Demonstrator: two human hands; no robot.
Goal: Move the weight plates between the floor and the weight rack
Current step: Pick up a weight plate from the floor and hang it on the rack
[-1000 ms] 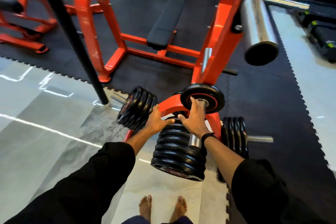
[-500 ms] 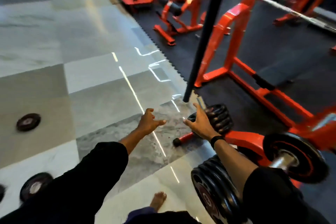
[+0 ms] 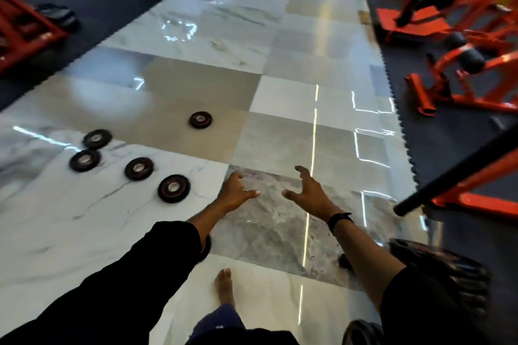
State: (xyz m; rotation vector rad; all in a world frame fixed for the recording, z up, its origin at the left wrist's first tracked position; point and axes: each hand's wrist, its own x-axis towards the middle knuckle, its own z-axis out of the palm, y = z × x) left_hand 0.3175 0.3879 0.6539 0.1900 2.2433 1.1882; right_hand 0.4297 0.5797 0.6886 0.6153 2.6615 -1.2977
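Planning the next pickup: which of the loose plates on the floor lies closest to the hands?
The plate at the near end of the group, just beside the left hand. The other four lie farther off.

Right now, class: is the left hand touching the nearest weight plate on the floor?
Apart. The head view shows bare tile between the left hand and the nearest weight plate, which lies flat on the floor.
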